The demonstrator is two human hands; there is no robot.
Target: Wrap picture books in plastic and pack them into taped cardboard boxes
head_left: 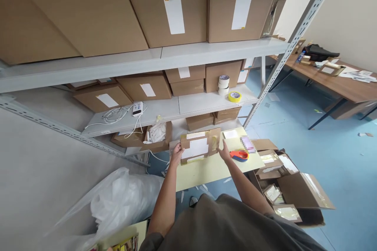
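A flat brown cardboard parcel with white labels and strips of tape is held up over a pale yellow table. At its left end, my left hand is closed on the edge, thumb on the front. My right hand grips the parcel's right end, its thumb pointing up. Just right of that hand lies a red and blue tape dispenser. Behind the dispenser is a blurred, pinkish item, and a white label sheet lies near the table's back edge.
Grey metal shelving with large cartons stands in front. Tape rolls and a white power strip sit on its middle shelf. An open carton of parcels is at right, a clear plastic bag at left.
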